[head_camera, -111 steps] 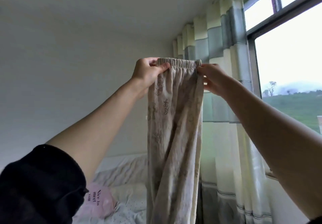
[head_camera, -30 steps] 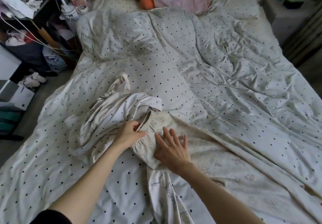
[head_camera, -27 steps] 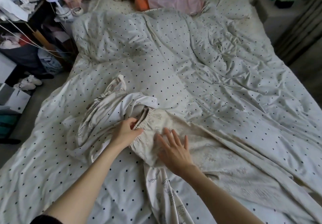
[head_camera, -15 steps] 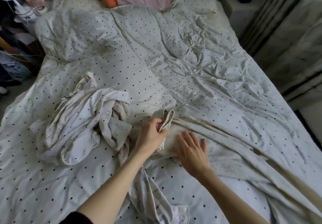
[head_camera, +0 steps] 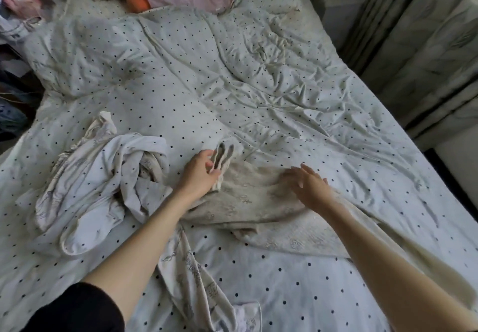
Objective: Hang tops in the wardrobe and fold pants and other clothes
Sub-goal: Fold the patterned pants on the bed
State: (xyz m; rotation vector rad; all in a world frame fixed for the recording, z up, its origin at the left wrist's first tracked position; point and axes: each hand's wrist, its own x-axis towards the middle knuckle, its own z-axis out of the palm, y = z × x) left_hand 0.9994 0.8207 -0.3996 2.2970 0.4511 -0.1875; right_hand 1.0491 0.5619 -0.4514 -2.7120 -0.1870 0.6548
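The beige pants lie flat on the bed, spread over the dotted duvet, and their long axis is what matters here: it runs from the waistband near the middle of the bed out toward the right and down, the legs trailing off toward the near right edge. The left hand sits at the waistband end, its grip narrow, fingers and thumb pinching the gathered elastic and holding it up a little off the duvet. So the pants stretch away from that grip to the right, not toward it.

The right hand hovers just over the fabric, a little way along the pants from the waistband, fingers straight and loose, holding nothing. It's blurred, so whether the palm touches the cloth I can't tell. Of the two, it's the nearer to the legs, and the left is the only one on the waistband.

To my eye a fold is being set up: the left hand anchors the top, and the right looks placed to smooth or reach down the legs. Any fold will want to go along that rightward line.

Just beside the left forearm sits a crumpled white garment, well clear of the beige legs but close to the waistband.
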